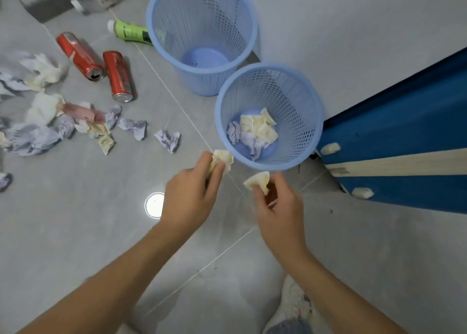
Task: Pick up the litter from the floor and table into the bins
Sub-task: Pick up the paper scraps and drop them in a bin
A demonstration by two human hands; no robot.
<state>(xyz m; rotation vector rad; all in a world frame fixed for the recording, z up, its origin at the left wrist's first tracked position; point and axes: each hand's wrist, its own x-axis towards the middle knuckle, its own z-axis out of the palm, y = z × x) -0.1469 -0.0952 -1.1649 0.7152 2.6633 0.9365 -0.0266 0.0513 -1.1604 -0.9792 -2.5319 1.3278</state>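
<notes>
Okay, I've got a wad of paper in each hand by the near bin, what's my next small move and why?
Probably carry both hands forward over the near bin and let go: the left hand and right hand each pinch a crumpled wad just short of its rim, and it already holds paper.

Both bare forearms reach forward and down from the bottom of the view, angled toward each other. The left hand has its back turned up, its fingers curled and pinching a crumpled scrap. The right hand, just beside it, pinches another scrap between thumb and fingertips. The two hands stay apart, not touching
</notes>
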